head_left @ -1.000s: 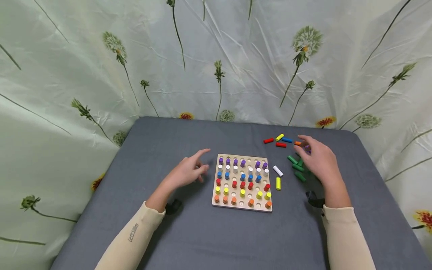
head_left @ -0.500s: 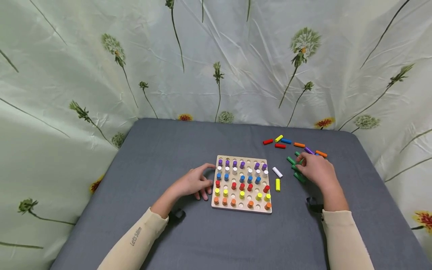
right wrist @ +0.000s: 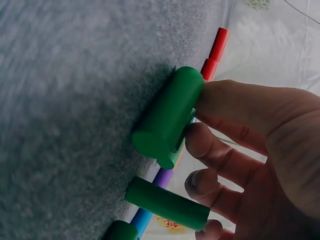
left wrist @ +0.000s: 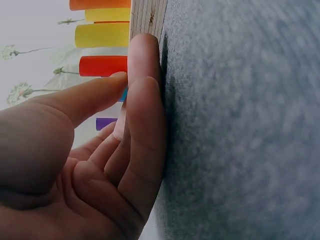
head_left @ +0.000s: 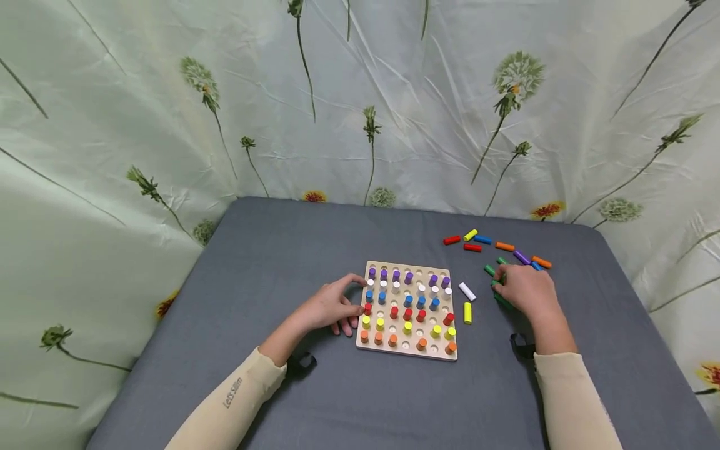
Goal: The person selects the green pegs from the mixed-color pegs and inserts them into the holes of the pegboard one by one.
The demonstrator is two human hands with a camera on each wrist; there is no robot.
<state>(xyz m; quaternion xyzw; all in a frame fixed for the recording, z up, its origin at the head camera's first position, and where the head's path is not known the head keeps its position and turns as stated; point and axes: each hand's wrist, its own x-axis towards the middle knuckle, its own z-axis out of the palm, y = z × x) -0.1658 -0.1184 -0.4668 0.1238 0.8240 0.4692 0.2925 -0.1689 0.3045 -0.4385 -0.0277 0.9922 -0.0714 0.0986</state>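
A square wooden pegboard [head_left: 398, 357] carries rows of upright coloured pegs, among bare holes. My left hand [head_left: 326, 306] rests at the board's left edge. In the left wrist view its fingers [left wrist: 145, 115] lie along the side of the wood, and the thumb comes to the top edge beside a red peg [left wrist: 103, 66]. To the right of the board, my right hand [head_left: 529, 290] is down among loose green pegs. Its thumb and index finger pinch a green peg that is partly hidden behind a nearer green peg [right wrist: 167, 112]. Another green peg [right wrist: 167, 202] lies by the lower fingers.
A white peg [head_left: 467, 291] and a yellow peg [head_left: 468, 313] lie right of the board. Farther back are loose red, yellow, blue, orange and purple pegs [head_left: 522, 257]. The grey table [head_left: 292, 244] meets a flower-printed curtain [head_left: 337, 125] behind.
My left hand has moved right and down from beside the board to its left edge. My right hand has come down from above the pegs, and its fingers have closed among the green ones.
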